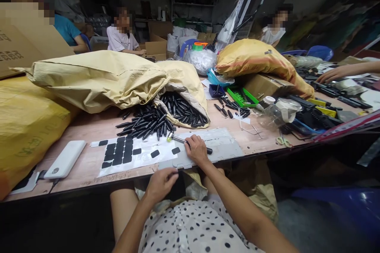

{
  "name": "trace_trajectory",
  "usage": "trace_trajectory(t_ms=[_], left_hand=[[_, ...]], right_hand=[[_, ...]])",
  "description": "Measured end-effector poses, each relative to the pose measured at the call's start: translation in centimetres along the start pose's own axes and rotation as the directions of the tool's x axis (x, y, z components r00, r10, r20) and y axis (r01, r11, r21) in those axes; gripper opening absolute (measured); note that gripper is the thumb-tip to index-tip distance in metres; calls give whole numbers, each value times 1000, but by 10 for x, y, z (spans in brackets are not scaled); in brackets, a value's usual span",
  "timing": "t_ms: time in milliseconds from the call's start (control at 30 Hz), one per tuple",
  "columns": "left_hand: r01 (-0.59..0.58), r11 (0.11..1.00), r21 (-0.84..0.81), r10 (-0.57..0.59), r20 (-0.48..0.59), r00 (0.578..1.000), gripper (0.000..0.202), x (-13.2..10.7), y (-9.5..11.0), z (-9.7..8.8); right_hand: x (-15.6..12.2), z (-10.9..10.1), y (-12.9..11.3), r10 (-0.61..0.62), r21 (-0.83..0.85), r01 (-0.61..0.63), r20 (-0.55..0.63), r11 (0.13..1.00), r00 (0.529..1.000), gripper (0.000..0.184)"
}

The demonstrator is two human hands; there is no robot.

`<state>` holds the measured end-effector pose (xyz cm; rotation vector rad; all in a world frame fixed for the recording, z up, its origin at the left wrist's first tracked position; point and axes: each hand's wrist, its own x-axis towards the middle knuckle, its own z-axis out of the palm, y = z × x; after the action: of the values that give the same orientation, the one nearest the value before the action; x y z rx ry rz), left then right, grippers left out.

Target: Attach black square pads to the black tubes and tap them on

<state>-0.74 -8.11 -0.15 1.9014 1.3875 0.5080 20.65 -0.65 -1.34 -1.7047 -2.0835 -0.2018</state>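
Tool: a slim hand tool with a bright metal shaft, a yellow-green tip and a black handle.
Tool pose: nearly flat, with the tip to the left and the handle end to the right.
Tool hold: the right hand closes over its middle in a full grip, leaving the tip and handle end sticking out on either side.
Tool place: over a flat grey metal plate at the near edge of the wooden bench.
Plate: lies flat, its left end meeting a white sheet of black rounded pads.
Pads: a tight block at the sheet's left, with two single pads nearer the tool's tip.
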Motion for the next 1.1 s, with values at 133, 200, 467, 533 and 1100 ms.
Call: trace_trajectory(t_ms=[133,200,467,533,1100], left_hand=[[95,995,39,-66,-463,884,27,50,2,-46],[239,969,63,-154,-603,783,25,74,-5,-66],[518,845,135,-338,-616,711,19,106,-15,-83],[532,836,134,-349,-619,704,19,104,-17,-82],[-30,985,172,99,-406,909,14,75,-30,-35]], right_hand=[[0,1,1,-11,11,12,-27,1000,1000,13],[0,1,1,-15,16,16,-40,1000,999,13],[0,4,0,-7,24,8,-36,1000,999,13],[1,4,0,-6,28,7,-29,1000,1000,13],[4,3,3,39,40,-41,54,998,998,14]])
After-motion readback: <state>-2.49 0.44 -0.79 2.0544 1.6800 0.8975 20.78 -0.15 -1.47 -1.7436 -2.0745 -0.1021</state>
